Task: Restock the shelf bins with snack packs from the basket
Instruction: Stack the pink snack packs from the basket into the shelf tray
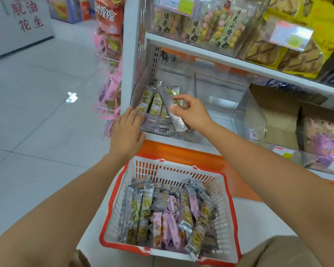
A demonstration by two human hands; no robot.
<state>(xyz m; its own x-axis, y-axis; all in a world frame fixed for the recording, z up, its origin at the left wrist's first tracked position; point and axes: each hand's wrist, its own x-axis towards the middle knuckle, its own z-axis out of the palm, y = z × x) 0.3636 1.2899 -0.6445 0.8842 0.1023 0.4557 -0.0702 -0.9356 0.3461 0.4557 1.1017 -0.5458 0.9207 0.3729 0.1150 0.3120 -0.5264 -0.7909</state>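
Note:
A white basket with a red rim [228,224] sits low in front of me, filled with several long silver, yellow-green and pink snack packs [170,218]. On the lower shelf a clear plastic bin [152,122] holds several yellow-green packs [152,103] lying side by side. My right hand [191,112] pinches a long silver snack pack [167,101] that leans diagonally over the bin. My left hand [127,132] rests with straight fingers on the bin's front left edge.
To the right of the filled bin stands another clear bin [249,116] with nothing visible inside. The upper shelf [220,56] carries bagged snacks. Pink packets hang on a rack [110,89] left of the shelf post. Cardboard boxes [278,112] sit further right.

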